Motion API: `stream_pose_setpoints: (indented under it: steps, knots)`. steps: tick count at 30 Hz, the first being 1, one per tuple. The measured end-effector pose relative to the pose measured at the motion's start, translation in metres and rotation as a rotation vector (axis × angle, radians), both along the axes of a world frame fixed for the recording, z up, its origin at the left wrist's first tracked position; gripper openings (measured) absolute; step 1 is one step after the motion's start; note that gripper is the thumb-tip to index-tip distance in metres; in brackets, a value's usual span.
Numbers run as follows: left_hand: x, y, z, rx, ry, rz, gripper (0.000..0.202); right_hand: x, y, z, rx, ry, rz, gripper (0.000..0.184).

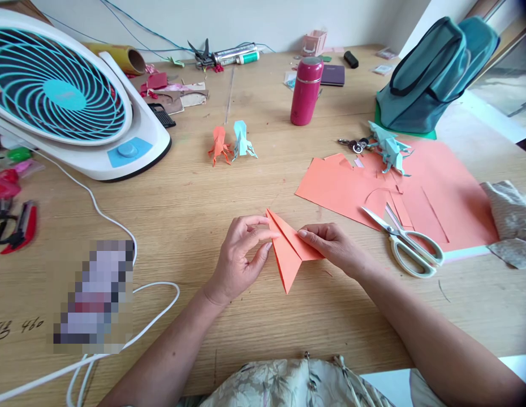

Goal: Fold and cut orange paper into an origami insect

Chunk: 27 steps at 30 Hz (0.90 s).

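A folded orange paper piece [288,254] with pointed ends lies on the wooden table [195,198] in front of me. My left hand [240,254] pinches its upper left flap between thumb and fingers. My right hand [331,246] presses its fingers down on the right side of the paper, holding the fold. Both hands touch the same piece.
White-handled scissors [409,243] lie on orange paper sheets [415,186] to the right. Orange [219,145] and blue [242,139] origami figures, a teal figure [390,148], a pink bottle [306,90], a fan [68,96] with white cable [131,237], and a teal bag [432,73] surround the work spot.
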State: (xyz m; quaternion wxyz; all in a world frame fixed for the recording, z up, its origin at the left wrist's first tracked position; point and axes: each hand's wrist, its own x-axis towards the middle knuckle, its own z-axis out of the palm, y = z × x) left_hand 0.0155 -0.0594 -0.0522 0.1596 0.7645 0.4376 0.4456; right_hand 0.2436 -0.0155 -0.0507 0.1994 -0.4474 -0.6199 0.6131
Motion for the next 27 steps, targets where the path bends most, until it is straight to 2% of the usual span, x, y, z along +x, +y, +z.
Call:
stream_pose_setpoints:
  steps: [12, 23, 25, 27]
  knots:
    - [-0.0016, 0.0036, -0.0025, 0.14, 0.093, 0.009, 0.026, 0.0032, 0.0061, 0.002, 0.13, -0.085, 0.019, 0.052]
    - [-0.0028, 0.0009, -0.0036, 0.203, 0.187, -0.137, 0.023, 0.003, 0.006, 0.0029, 0.163, -0.08, 0.044, 0.052]
    - [-0.0026, 0.0004, -0.0033, 0.185, 0.173, -0.124, 0.029, 0.0038, 0.0061, 0.002, 0.156, -0.069, 0.036, 0.05]
    - [-0.0018, 0.0003, -0.0028, 0.144, 0.14, -0.05, 0.034, 0.0046, 0.0061, 0.0015, 0.147, -0.052, 0.03, 0.048]
